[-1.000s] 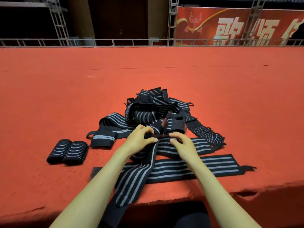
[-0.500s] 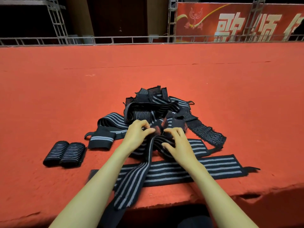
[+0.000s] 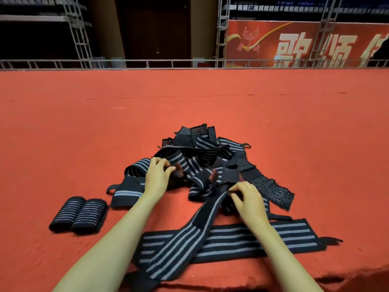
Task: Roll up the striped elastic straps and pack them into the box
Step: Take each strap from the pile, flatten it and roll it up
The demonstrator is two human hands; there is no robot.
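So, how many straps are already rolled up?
2. The left roll and the right roll lie side by side, touching, on the red carpet, left of the loose pile. The pile may hide more.

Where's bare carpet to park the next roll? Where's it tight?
Free: carpet left of the two rolls; the wide stretch between pile and far rail; right of the pile. Tight: centre front, where the left hand grips the pile and the right hand pinches the diagonal strap crossing the flat strap.
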